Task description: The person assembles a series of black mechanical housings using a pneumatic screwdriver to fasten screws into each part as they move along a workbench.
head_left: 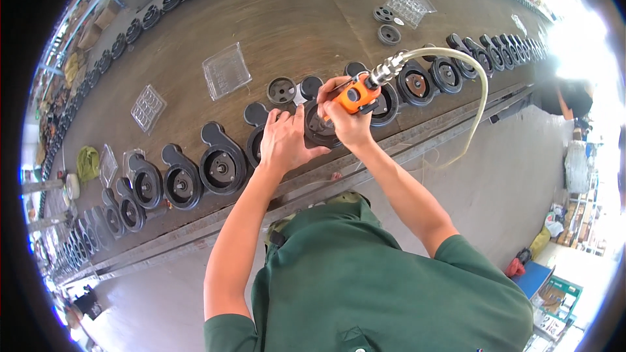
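Observation:
My right hand (pixel 349 120) is wrapped round an orange air tool (pixel 355 96) with a metal fitting and a clear hose (pixel 479 68) at its back end. The tool's front end points down at a black round housing (pixel 321 132), though my fingers hide its tip. My left hand (pixel 285 138) lies at the left side of that housing, fingers stretched and thumb spread toward its near rim. Partly under my left hand is another black housing (pixel 255 115). A dark ring-shaped part (pixel 282 90) lies just beyond my left fingertips.
A long row of similar black housings (pixel 223 168) runs along the bench's near edge to both sides. Clear plastic trays (pixel 226 72) lie on the brown bench top (pixel 287 26). Two loose round parts (pixel 389 34) sit farther back. At the far right is another person (pixel 567 99).

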`<state>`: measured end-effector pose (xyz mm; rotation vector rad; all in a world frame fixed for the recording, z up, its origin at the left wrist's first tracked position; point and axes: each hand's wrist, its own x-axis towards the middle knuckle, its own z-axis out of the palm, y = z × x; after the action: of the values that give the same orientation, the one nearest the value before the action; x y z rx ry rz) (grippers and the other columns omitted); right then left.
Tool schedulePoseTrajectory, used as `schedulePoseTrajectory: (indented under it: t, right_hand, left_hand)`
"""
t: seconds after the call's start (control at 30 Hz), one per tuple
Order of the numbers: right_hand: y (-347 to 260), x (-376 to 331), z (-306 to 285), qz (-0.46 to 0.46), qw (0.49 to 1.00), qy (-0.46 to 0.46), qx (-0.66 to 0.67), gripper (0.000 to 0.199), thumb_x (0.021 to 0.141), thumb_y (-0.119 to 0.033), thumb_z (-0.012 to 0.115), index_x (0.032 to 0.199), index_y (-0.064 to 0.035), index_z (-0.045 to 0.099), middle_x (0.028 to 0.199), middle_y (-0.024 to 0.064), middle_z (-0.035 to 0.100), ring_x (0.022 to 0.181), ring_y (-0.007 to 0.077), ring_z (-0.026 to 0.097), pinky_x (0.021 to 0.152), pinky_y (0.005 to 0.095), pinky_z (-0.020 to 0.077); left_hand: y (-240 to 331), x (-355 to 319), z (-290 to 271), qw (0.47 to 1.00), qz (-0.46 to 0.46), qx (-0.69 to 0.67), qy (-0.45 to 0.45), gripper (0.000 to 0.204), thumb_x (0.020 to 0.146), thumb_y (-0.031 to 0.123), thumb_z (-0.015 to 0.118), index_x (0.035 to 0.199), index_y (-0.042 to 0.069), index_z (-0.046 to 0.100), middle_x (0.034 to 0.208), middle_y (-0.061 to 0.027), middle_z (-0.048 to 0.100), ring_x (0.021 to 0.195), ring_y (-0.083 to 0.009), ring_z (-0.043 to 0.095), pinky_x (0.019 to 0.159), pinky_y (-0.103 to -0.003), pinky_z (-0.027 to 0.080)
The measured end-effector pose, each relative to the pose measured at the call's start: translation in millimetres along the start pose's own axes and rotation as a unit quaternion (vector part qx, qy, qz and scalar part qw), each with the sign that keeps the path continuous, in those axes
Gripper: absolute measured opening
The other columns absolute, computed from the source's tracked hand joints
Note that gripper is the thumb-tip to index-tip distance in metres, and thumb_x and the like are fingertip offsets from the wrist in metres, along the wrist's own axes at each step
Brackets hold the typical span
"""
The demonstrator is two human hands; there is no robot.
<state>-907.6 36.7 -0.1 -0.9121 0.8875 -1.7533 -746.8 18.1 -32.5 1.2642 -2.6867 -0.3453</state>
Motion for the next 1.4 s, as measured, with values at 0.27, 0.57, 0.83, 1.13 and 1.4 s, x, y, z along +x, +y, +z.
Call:
schedulePoseTrajectory:
  t: [0.27, 0.57, 0.83, 1.13, 1.4]
  right_hand:
    - [7, -1, -14, 0.01, 0.999, 0.029, 0.032, 0.02, 0.079, 0.013, 0.059, 0.096, 0.0033, 0.058, 0.086, 0.0097, 0.066, 0.066, 0.0125, 0.064, 0.057, 0.0237, 0.0517]
    - [-5, 7, -27, 0.058, 0.996, 0.04, 0.046, 0.021, 0.077, 0.014, 0.058, 0.093, 0.001, 0.054, 0.086, 0.0097, 0.065, 0.066, 0.0123, 0.063, 0.057, 0.0244, 0.0514]
    - [10, -6, -43, 0.11, 0.985, 0.07, 0.111, 0.026, 0.081, 0.012, 0.057, 0.105, 0.0012, 0.056, 0.091, 0.0097, 0.065, 0.07, 0.0125, 0.064, 0.061, 0.0254, 0.0521]
    - [1, 3, -66, 0.11, 0.965, 0.101, 0.216, 0.028, 0.083, 0.009, 0.053, 0.109, 0.0006, 0.054, 0.093, 0.0123, 0.062, 0.071, 0.0152, 0.06, 0.063, 0.0271, 0.0499]
    - [-12, 12, -78, 0.075, 0.957, 0.117, 0.254, 0.028, 0.083, 0.01, 0.051, 0.109, 0.0015, 0.053, 0.093, 0.0131, 0.061, 0.071, 0.0152, 0.06, 0.063, 0.0281, 0.05]
  left_hand:
    - [1, 3, -3, 0.999, 0.02, -0.026, 0.017, 0.117, 0.061, 0.065, 0.084, 0.142, -0.01, 0.047, 0.103, -0.0174, 0.07, 0.111, -0.032, 0.062, 0.113, -0.046, 0.034]
    - [13, -1, -15, 0.992, 0.034, -0.094, 0.072, 0.089, 0.06, 0.043, 0.092, 0.132, 0.004, 0.057, 0.135, -0.0156, 0.058, 0.124, -0.0365, 0.053, 0.109, -0.05, 0.036]
    - [9, -2, 2, 0.994, 0.052, -0.061, 0.08, 0.066, 0.063, 0.047, 0.09, 0.115, 0.013, 0.067, 0.139, -0.0183, 0.053, 0.126, -0.0429, 0.05, 0.107, -0.055, 0.038]
    - [33, 7, -10, 0.998, 0.006, -0.052, 0.032, 0.058, 0.063, 0.042, 0.091, 0.105, 0.007, 0.071, 0.136, -0.0195, 0.052, 0.13, -0.0429, 0.044, 0.107, -0.054, 0.038]
    - [51, 30, -26, 0.998, 0.014, -0.012, -0.066, 0.053, 0.062, 0.038, 0.091, 0.094, 0.001, 0.072, 0.118, -0.0111, 0.058, 0.12, -0.0378, 0.049, 0.101, -0.051, 0.041]
